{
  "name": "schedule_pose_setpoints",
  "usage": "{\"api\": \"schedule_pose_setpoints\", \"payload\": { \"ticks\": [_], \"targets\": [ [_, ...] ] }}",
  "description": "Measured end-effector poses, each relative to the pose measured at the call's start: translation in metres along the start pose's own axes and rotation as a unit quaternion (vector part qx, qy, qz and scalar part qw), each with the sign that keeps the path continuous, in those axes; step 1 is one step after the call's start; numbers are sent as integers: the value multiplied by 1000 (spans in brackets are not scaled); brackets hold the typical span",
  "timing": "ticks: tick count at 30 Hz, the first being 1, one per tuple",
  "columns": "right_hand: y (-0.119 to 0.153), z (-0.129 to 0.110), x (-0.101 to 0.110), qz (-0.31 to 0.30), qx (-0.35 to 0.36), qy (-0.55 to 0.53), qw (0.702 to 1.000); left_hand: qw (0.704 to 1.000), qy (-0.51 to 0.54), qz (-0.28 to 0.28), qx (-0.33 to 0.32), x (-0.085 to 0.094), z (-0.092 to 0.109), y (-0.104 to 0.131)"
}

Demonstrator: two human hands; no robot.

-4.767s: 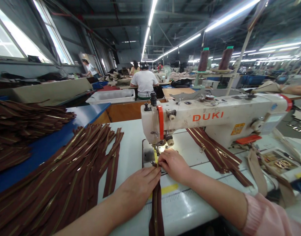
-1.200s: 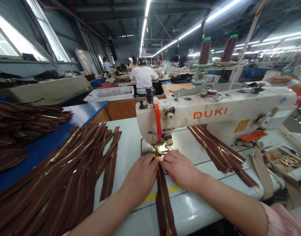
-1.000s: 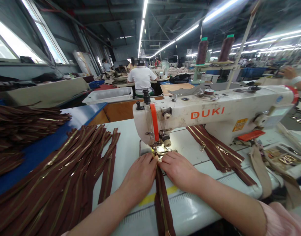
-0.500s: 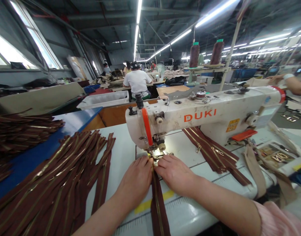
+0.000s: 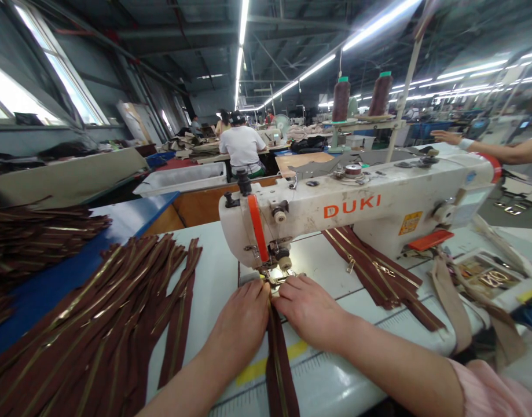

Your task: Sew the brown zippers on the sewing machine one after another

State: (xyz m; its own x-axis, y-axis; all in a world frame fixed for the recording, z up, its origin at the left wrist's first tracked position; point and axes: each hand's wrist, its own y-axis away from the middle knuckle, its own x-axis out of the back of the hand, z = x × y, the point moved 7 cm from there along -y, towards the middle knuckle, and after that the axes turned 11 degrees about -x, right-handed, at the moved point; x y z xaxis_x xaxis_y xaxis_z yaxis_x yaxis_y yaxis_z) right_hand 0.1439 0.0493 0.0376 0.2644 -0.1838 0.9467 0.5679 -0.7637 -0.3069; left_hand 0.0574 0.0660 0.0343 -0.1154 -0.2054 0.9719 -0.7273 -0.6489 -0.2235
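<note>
Brown zipper tape with a gold-coloured line of teeth runs from under my fingers down over the front edge of the white sewing machine table. My left hand is closed on its upper end from the left, fingertips just below the needle area. From the right, my right hand pinches the same end, close beside the left. The white sewing machine stands over them, its lamp lighting the presser foot. Fingers hide the tape's tip.
Many brown zippers spread over the table's left side, more on a blue surface. Zippers with pulls lie under the machine arm. A tray of metal parts sits right. A person's arm reaches in behind the machine.
The other person's arm at the far right has reached further left behind the machine. My hands hold nearly the same place at the needle, and the view has shifted slightly.
</note>
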Motion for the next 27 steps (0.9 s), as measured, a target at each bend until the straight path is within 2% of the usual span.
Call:
{"api": "schedule_pose_setpoints", "payload": {
  "ticks": [14,27],
  "targets": [
    [-1,1,3,10,-4,4,1000,1000,-16,0,-7,0,1,-2],
    [0,1,2,2,-12,1,1000,1000,-17,13,-9,7,5,3]
  ]
}}
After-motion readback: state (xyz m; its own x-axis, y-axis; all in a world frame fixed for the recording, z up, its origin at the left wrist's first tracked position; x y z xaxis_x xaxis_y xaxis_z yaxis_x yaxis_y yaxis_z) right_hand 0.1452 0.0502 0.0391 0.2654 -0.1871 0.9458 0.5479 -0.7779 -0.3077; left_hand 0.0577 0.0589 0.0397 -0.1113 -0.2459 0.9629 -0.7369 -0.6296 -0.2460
